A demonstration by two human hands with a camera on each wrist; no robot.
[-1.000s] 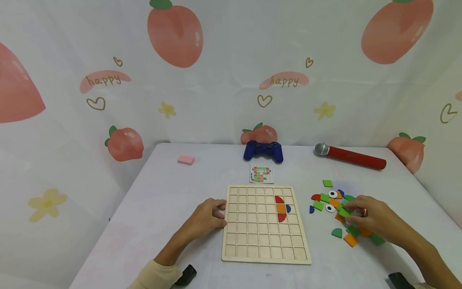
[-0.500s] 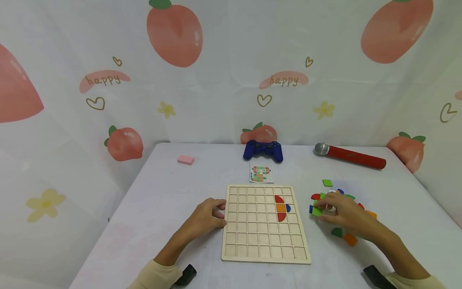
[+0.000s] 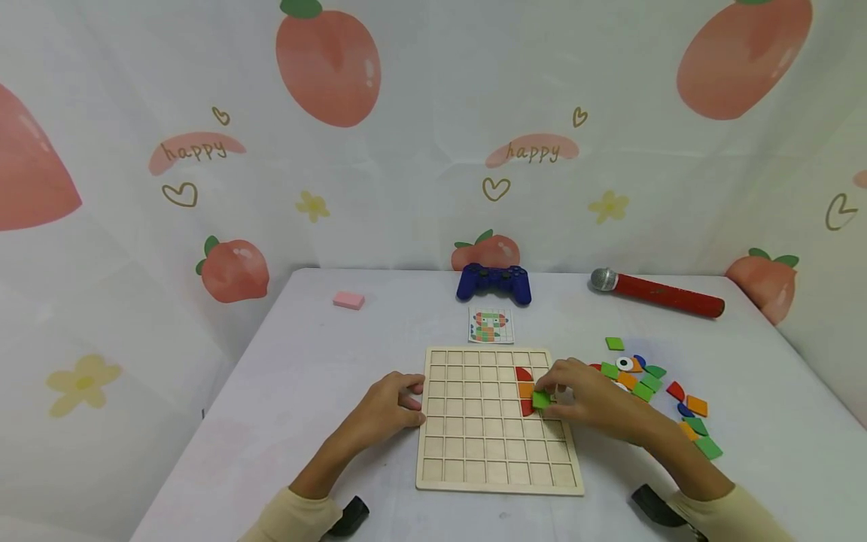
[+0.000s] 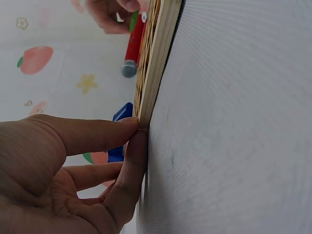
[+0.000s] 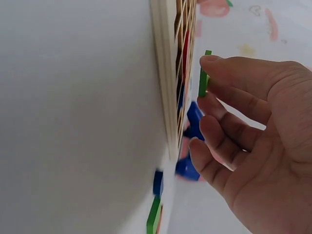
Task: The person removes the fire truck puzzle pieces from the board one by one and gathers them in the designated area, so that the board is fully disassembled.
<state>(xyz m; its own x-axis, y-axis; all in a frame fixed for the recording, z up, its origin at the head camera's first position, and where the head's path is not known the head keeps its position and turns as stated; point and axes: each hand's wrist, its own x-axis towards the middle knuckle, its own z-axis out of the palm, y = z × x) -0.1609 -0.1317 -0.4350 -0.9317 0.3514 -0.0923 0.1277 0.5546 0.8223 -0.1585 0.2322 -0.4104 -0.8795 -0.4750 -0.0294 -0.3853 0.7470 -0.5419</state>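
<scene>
My left hand is at the left edge of the wooden grid board, thumb and fingertips gripping that edge. In the left wrist view, the thumb and a finger meet at the board's side. My right hand pinches a green square tile between thumb and fingers, over the right part of the board. The right wrist view shows this tile edge-on, a small gap off the board's face. Set in the grid are two red quarter-round tiles with an orange square between them.
Right of the board lie loose tiles, among them a green square, an eye tile and an orange square. A pattern card, blue game controller, red microphone and pink block lie toward the back.
My right hand has moved left from the loose tiles to over the board, carrying the green square tile. The blue tile on the board is now hidden. My left hand has stayed put.
</scene>
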